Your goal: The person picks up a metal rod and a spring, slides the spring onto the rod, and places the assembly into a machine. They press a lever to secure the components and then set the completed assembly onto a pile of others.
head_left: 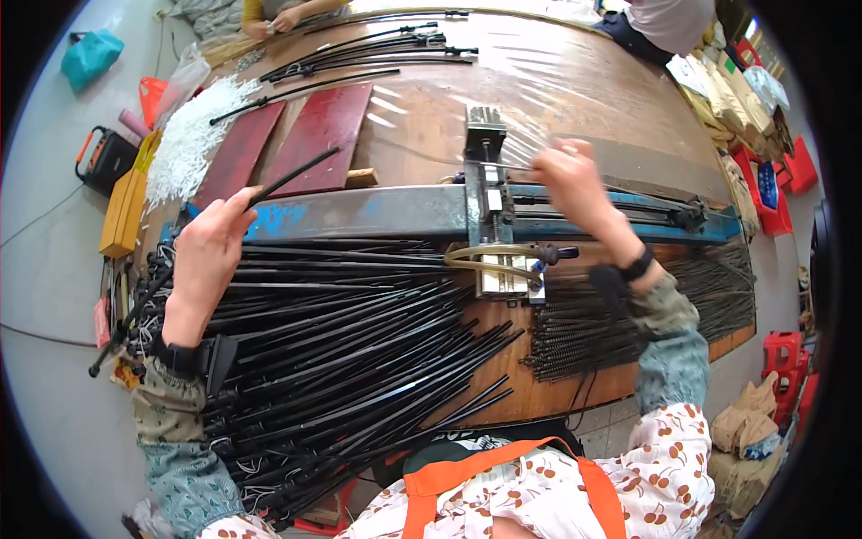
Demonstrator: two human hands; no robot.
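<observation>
My left hand (208,241) is closed around a black rod (301,172), which slants up to the right over the red boards. My right hand (573,180) is raised right of the clamp fixture, fingers pinched and slightly blurred; a thin streak, perhaps a wire, runs left from them, but I cannot make out what they hold. Between the hands stands the metal clamp fixture (492,202) with a curved hose (494,255), mounted on a blue metal beam (359,212). Many black rods (341,332) lie in a heap below my left hand. Thin dark spiral rods (584,337) lie below my right.
Two dark red boards (319,135) lie beyond the beam, beside a pile of white strips (193,135). More black rods (395,49) rest farther back. Two people (296,13) are at the far side. A yellow box (130,207) stands left; red crates (781,355) stand right.
</observation>
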